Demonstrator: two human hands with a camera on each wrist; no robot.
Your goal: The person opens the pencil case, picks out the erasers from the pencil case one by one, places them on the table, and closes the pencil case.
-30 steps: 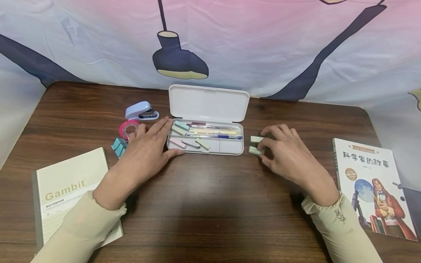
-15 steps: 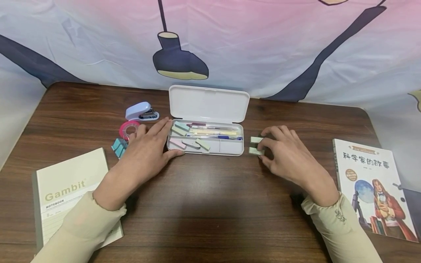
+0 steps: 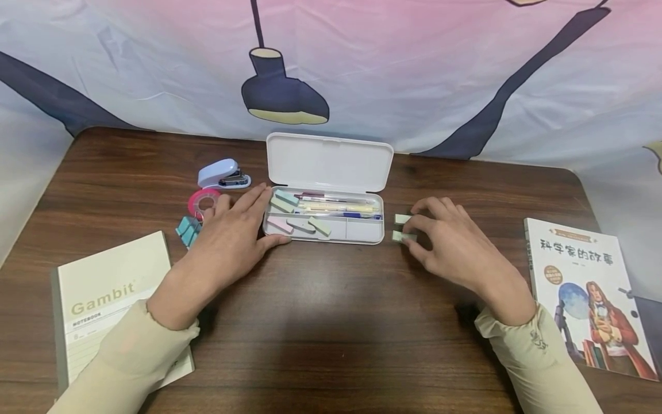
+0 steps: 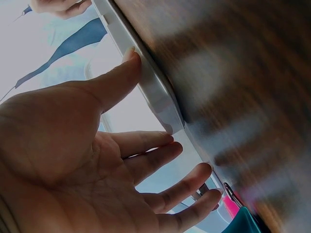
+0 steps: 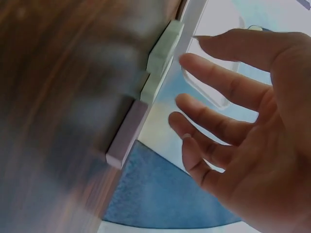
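Observation:
A white pencil case [image 3: 364, 231] lies with its lid up in the middle of the table. Several pens [image 3: 338, 207] and small pastel blocks [image 3: 281, 204] are in its compartments. My left hand [image 3: 227, 236] rests against the case's left end, thumb at the front edge and fingers extended. To the right of the case, my right hand [image 3: 450, 241] hovers by two pale green blocks [image 3: 403, 236], fingers loosely bent and spread. The right wrist view shows a gap between those fingers and the green blocks [image 5: 165, 48]; a mauve block [image 5: 127, 136] stands there too, covered by the hand in the head view.
A light blue stapler [image 3: 222, 173], a pink tape roll [image 3: 203, 201] and teal binder clips [image 3: 187, 231] sit left of the case. A notebook [image 3: 111, 276] lies at the left, partly under the left sleeve. A book [image 3: 584, 287] lies at the right. Behind the table hangs a printed cloth [image 3: 372, 69].
My right thumb has shifted slightly left and away from the fingertips, along the nearer green block. The left hand and the pencil case have stayed put.

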